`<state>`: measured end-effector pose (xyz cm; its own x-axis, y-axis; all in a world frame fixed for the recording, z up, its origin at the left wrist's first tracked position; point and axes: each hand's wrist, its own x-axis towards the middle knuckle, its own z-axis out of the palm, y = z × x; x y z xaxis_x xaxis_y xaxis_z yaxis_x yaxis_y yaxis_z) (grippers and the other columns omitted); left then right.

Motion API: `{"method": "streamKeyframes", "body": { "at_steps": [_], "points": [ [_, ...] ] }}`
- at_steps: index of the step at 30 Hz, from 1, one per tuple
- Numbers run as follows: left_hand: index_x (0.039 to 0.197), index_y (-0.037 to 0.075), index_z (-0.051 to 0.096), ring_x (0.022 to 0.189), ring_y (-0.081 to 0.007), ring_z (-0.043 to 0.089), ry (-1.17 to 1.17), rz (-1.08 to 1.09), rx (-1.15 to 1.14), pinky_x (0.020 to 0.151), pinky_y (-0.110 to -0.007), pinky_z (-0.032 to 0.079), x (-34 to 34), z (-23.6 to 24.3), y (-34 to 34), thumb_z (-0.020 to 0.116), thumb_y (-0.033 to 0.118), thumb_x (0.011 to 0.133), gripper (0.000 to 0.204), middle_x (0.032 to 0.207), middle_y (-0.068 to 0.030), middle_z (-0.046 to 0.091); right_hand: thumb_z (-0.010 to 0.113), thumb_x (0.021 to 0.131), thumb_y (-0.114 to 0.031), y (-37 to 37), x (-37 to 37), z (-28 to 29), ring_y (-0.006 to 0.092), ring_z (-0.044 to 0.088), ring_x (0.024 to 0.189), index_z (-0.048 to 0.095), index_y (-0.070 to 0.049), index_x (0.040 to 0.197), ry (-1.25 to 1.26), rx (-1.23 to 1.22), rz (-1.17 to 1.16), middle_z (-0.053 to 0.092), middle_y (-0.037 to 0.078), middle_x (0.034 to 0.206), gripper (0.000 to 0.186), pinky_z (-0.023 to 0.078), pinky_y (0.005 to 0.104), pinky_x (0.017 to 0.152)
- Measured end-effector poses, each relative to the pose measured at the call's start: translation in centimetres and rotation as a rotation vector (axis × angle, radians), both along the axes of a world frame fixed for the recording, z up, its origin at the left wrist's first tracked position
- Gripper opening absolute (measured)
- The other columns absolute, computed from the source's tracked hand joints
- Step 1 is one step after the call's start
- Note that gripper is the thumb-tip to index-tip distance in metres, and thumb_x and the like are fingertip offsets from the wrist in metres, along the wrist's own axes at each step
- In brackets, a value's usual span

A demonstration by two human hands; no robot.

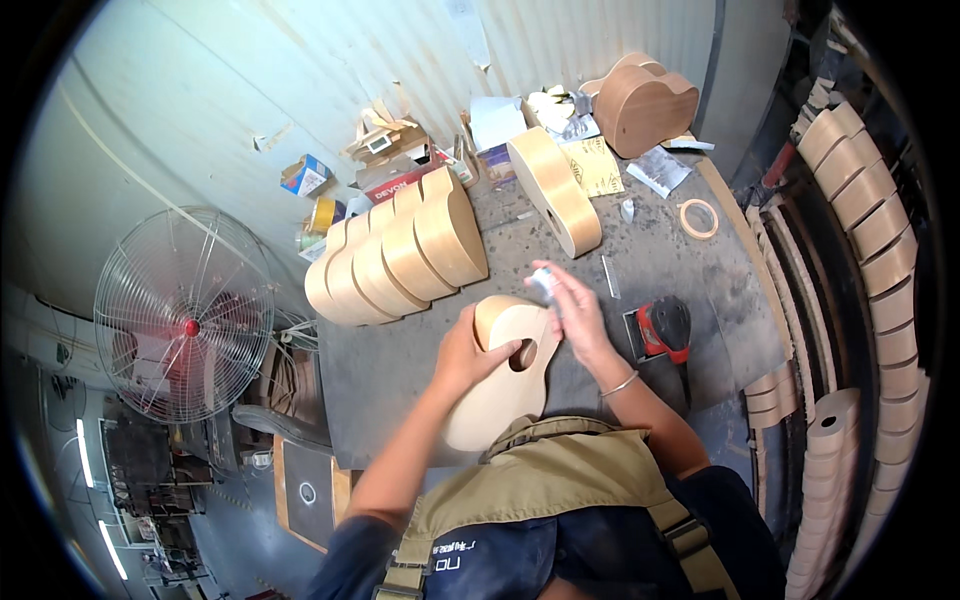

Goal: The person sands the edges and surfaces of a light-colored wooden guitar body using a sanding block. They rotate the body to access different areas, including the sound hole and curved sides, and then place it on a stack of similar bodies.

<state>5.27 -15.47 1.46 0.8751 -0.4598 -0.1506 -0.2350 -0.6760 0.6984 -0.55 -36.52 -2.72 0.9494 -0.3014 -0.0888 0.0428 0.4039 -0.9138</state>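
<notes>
A pale wooden ukulele body [490,410] with a round sound hole stands tilted at the near edge of the bench, close against my apron. My left hand [467,352] is closed on its upper left side, the thumb reaching over the top toward the hole. Beside its upper right edge is my right hand [580,318], pinching a small whitish piece [542,282], perhaps folded sandpaper; blur hides its kind. A bracelet circles my right wrist. To the right of that hand lies a red and black power sander [662,330].
Several pale ukulele bodies [400,255] stand in a row at the back left, another [555,190] lies behind my hands. Brown bodies [640,105], sandpaper sheets [595,165] and a tape roll [698,219] are farther back. A fan [185,315] stands left; racks of bodies [885,250] line the right.
</notes>
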Motion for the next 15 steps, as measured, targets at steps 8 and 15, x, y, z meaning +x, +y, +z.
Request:
{"method": "streamKeyframes", "body": {
  "at_steps": [8, 15],
  "points": [
    [0.141, 0.002, 0.061, 0.118, -0.0319, 0.074, -0.123, 0.223, -0.122, 0.101, -0.044, 0.057, -2.5, -0.1, -0.9, 0.097, 0.038, 0.071, 0.086, 0.128, -0.0188, 0.075, 0.068, 0.106, -0.024, 1.5, 0.7, 2.5, 0.0256, 0.075, 0.108, 0.069, -0.006, 0.14, -0.176, -0.492, -0.191, 0.078, 0.014, 0.109, 0.039, 0.059, 0.0391, 0.091],
    [0.138, 0.003, 0.062, 0.114, -0.0369, 0.073, -0.155, 0.339, -0.277, 0.099, -0.045, 0.057, -2.7, -2.5, 0.6, 0.098, 0.036, 0.069, 0.084, 0.125, -0.0205, 0.075, 0.074, 0.098, -0.02, 7.2, -2.2, 5.8, 0.0331, 0.075, 0.102, 0.073, -0.011, 0.135, -0.379, -1.297, -0.101, 0.073, 0.015, 0.122, 0.037, 0.062, 0.0411, 0.088]
  ]
}}
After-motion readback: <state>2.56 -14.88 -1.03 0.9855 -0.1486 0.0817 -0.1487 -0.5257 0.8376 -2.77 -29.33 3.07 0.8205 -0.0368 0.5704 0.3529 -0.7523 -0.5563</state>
